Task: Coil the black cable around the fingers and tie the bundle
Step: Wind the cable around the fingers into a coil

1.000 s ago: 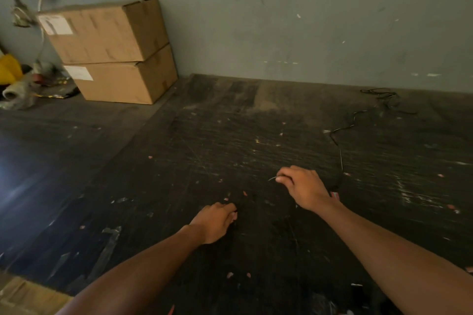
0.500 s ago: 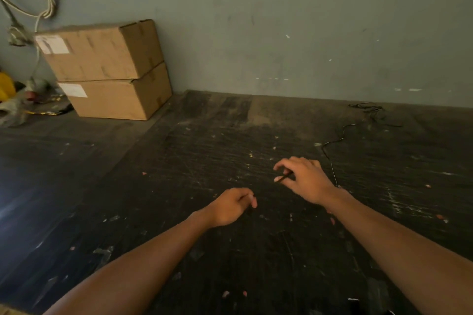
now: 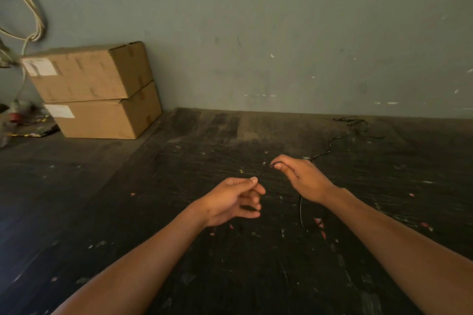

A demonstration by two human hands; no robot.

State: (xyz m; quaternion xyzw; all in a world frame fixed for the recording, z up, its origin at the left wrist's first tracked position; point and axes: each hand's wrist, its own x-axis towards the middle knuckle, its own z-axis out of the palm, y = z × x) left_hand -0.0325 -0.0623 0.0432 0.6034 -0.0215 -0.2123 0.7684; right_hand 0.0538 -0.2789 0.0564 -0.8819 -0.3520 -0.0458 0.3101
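Right hand (image 3: 303, 178): held above the dark floor, thumb and forefinger pinched on the end of the black cable (image 3: 330, 144); the other fingers are loosely curled.
Left hand (image 3: 231, 201): raised just beside and below the right hand, palm turned inward, fingers half curled and slightly apart; nothing is seen held in it.
Black cable: a thin strand is seen trailing from behind the right hand across the floor to a loose tangle near the wall on the far right; another short length hangs below the right wrist.
Floor (image 3: 179, 250): dark, scratched, flecked with small pale and reddish scraps.
Cardboard boxes (image 3: 102, 92): two are stacked against the grey wall (image 3: 281, 33) at far left, each with a white label.
Pale cords (image 3: 33, 20): looped on the wall above the boxes.
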